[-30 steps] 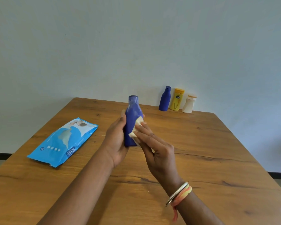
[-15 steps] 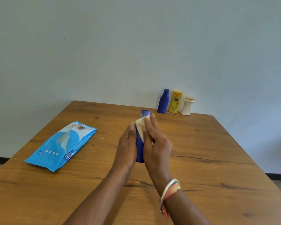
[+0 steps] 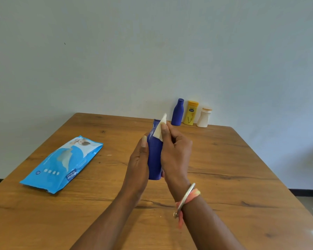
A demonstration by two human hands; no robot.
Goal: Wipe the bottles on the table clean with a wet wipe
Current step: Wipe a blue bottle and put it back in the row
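At the far left a blue pack of wet wipes (image 3: pixel 61 164) lies flat on the wooden bench (image 3: pixel 233 168), well apart from the hands. Near the middle, the left hand (image 3: pixel 138 166) is wrapped around the lower body of a blue bottle (image 3: pixel 154 159), thumb lying up along its near left side, the other fingers hidden behind it. The bottle is held upright and a little tilted above the bench, its base level with the heel of that hand. Just to its right, the right hand (image 3: pixel 175 150) is curled, pinching a white wet wipe (image 3: pixel 160 129) between thumb and fingers and pressing it against the bottle's upper part, close to the neck; one corner of the wipe sticks up past the bottle's top. A metal bangle and an orange thread (image 3: pixel 187 197) circle the right wrist. Farther right, at the back edge of the bench against the pale wall, three bottles stand upright in a row, close together: a small blue bottle (image 3: pixel 177 112), a yellow bottle (image 3: pixel 191 113) and a white bottle (image 3: pixel 203 117).
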